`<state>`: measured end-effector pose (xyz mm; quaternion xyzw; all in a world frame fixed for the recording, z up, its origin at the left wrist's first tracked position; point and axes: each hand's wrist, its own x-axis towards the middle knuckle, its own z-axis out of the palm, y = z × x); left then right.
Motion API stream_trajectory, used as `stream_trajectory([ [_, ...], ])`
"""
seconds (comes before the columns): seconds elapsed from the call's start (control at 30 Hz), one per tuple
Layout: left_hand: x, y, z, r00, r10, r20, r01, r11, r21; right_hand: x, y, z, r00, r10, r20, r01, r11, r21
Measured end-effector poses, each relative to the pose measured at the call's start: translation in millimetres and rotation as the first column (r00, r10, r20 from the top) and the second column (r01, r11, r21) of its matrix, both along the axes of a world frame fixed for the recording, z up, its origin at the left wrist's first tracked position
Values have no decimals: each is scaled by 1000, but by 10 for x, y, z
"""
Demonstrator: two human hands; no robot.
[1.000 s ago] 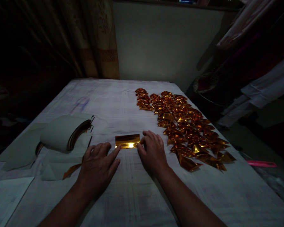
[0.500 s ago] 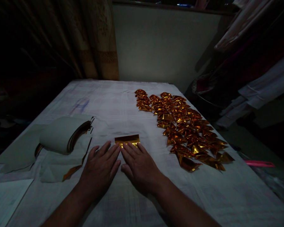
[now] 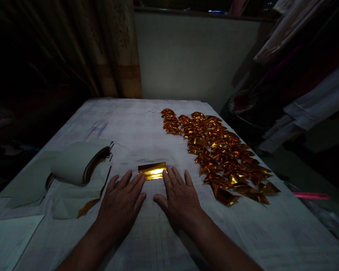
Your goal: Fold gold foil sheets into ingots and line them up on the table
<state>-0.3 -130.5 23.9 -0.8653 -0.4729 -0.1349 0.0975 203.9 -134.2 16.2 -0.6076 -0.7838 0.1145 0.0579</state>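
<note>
A folded strip of shiny gold foil paper lies flat on the cloth-covered table, in front of me. The fingertips of my left hand rest on its left near corner. At its right end, my right hand lies palm down with fingertips touching the strip. Both hands have their fingers stretched out, and neither grips anything. Over to the right spreads a cluster of folded gold foil pieces. Left of my left hand sits a curved stack of foil sheets, pale backs up.
A pale flat sheet lies at the near left corner. Beyond the table stand a wall and a patterned curtain. Off the right edge are a pink handle and hanging clothes.
My right hand has slid rightward along the gold strip to its right end, uncovering more of the strip's middle. My left hand stays at the left corner.
</note>
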Motion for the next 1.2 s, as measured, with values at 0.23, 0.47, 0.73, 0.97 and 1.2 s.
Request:
stream_trajectory([
  [0.23, 164, 36, -67, 997, 37, 64, -34, 998, -52, 2, 5, 9, 1000, 1, 5, -1, 1000, -2],
  [0.47, 108, 75, -100, 993, -97, 64, 100, 994, -40, 14, 14, 47, 1000, 0, 15, 0, 1000, -17],
  [0.73, -16, -30, 26, 999, 13, 38, -12, 1000, -18, 13, 33, 130, 999, -6, 34, 10, 993, -115],
  [0.97, 51, -19, 92, 999, 44, 19, -44, 999, -4, -13, 36, 217, 999, -24, 26, 28, 981, -190],
  [1.2, -23, 93, 46, 990, 9, 139, -10, 1000, 6, 90, 127, 309, 996, -92, 11, 93, 979, -180],
])
